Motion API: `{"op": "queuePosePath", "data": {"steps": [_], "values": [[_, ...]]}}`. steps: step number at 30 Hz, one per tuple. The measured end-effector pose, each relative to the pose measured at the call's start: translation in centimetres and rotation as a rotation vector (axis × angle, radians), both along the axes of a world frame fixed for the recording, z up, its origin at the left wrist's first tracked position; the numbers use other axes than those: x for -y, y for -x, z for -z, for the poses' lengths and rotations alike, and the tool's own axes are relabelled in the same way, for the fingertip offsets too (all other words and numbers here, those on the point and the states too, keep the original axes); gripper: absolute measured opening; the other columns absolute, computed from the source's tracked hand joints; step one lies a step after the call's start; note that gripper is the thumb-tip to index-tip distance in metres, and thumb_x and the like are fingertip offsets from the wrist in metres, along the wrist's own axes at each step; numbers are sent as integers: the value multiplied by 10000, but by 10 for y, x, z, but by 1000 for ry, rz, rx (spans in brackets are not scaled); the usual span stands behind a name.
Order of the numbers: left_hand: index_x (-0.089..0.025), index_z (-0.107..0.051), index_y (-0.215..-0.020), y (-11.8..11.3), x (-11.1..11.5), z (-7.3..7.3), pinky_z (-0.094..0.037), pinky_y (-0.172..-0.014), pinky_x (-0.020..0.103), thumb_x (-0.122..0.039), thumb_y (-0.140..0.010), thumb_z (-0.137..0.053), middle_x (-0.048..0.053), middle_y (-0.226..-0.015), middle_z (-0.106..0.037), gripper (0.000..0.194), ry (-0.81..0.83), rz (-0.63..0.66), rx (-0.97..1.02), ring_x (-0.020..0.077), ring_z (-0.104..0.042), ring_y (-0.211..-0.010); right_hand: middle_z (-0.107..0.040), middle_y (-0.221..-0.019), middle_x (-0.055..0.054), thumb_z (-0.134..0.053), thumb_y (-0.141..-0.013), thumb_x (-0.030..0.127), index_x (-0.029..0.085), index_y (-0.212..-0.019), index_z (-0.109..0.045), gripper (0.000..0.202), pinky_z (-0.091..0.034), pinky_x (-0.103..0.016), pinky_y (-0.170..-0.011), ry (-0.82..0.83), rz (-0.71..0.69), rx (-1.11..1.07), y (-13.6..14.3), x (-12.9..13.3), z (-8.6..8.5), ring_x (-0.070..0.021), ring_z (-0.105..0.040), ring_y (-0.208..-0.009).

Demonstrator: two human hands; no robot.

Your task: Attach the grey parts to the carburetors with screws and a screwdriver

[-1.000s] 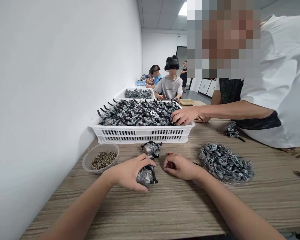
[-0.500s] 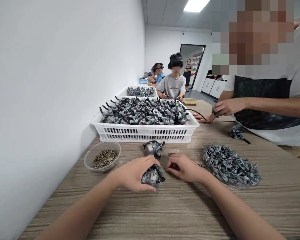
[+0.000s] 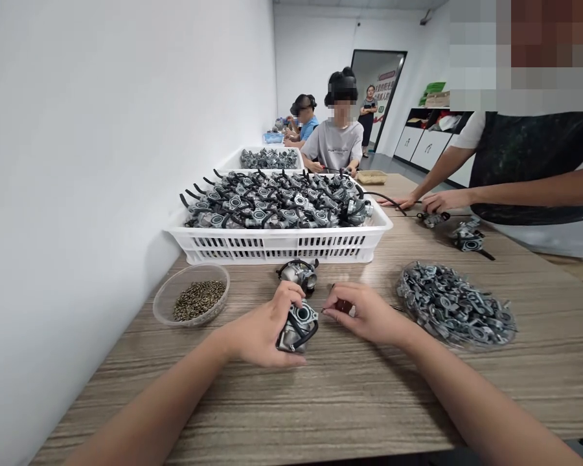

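My left hand [image 3: 257, 330] is closed around a carburetor [image 3: 298, 333], tilted so its oval flange and round bore face up. A black hose loops along its right side. Just to the right, my right hand [image 3: 366, 314] is in a pinch, with a tiny dark piece, apparently a screw [image 3: 323, 310], at the fingertips. A thin dark shaft [image 3: 397, 309] sticks out behind this hand; I cannot tell whether it is held or lies on the table. A second carburetor [image 3: 298, 275] stands right behind the held one.
A clear bowl of brass-coloured screws [image 3: 199, 301] stands left, a clear dish of metal brackets [image 3: 457, 307] right. Behind is a white crate [image 3: 276, 243] full of carburetors. At right, a co-worker's hand [image 3: 440, 200] is on a carburetor [image 3: 432, 220], near another [image 3: 468, 236].
The carburetor in my left hand has turned, so its flange and bore now show. My right hand stays pinched beside it. The co-worker's hand has lowered a carburetor to the table.
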State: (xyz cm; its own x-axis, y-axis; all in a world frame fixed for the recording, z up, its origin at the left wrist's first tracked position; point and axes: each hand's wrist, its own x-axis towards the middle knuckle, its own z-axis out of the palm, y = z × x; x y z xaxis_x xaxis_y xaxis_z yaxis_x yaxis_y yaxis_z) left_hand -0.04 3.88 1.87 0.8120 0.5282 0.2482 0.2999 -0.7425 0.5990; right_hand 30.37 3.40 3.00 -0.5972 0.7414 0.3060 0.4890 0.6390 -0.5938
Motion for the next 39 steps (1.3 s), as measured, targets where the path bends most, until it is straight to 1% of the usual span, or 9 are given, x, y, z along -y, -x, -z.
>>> {"op": "queuePosePath", "data": {"steps": [8,14,18,23,26,29,32,35,39], "values": [[-289,-334,-1489,6,3,-24,-582,-1127,614,-589,-800,-940,165,-1532,-459,966,93,-174,-208,419,-676,-1306,-767,-952,-23,-729,-1079,279,242,-1069,-782,65,-539,-310,-773,-1,-1,-87,6,7,-3,-183,-700,-848],[-278,-452,-1563,4,4,-33,-552,-1166,596,-563,-821,-933,161,-1530,-557,929,33,-152,-218,426,-633,-1384,-763,-955,-45,-693,-1091,275,234,-1016,-744,100,-540,-362,-846,-8,-44,29,5,0,7,-220,-696,-900],[-248,-590,-1385,2,4,-35,-599,-1059,538,-528,-802,-946,144,-1377,-613,738,-25,-120,-192,391,-673,-1234,-793,-974,-53,-681,-1101,293,239,-1030,-748,111,-543,-386,-899,2,-68,51,4,-3,12,-234,-713,-939],[-259,-529,-1358,-6,7,-21,-526,-1178,530,-421,-769,-979,135,-1411,-582,759,31,-67,70,367,-602,-1347,-792,-960,-51,-703,-1078,294,226,-1030,-758,101,-527,-334,-799,22,-34,22,-1,-6,11,-213,-708,-872],[-273,-465,-1365,-12,9,-2,-560,-1106,475,-365,-765,-957,131,-1449,-531,781,175,-76,255,323,-612,-1314,-786,-958,-44,-707,-1054,260,221,-1026,-760,72,-522,-311,-765,84,-27,-16,-3,-7,8,-194,-700,-831],[-278,-421,-1374,-13,8,9,-581,-1037,448,-340,-805,-896,118,-1427,-543,745,298,-49,249,284,-650,-1221,-768,-927,-45,-701,-1052,268,215,-991,-760,100,-516,-298,-737,129,-65,-3,-5,-8,7,-195,-688,-826],[-275,-440,-1326,-10,6,5,-557,-1083,480,-340,-777,-911,109,-1409,-570,727,260,-50,153,309,-639,-1253,-765,-918,-46,-699,-1067,299,210,-988,-763,135,-512,-296,-724,156,-81,9,-6,-9,6,-192,-679,-818],[-277,-448,-1261,-8,5,-4,-546,-1118,518,-480,-697,-1013,116,-1415,-586,823,224,-122,76,343,-637,-1282,-789,-968,-53,-719,-1073,348,213,-1016,-774,157,-531,-310,-745,191,-39,-34,-7,-8,3,-193,-692,-828],[-274,-439,-1378,-6,7,-11,-548,-1137,567,-578,-680,-1016,144,-1432,-626,955,187,-231,-40,380,-670,-1288,-798,-957,-46,-758,-1062,437,221,-1025,-777,220,-548,-314,-748,289,1,-132,-6,-6,2,-193,-707,-830]]}}
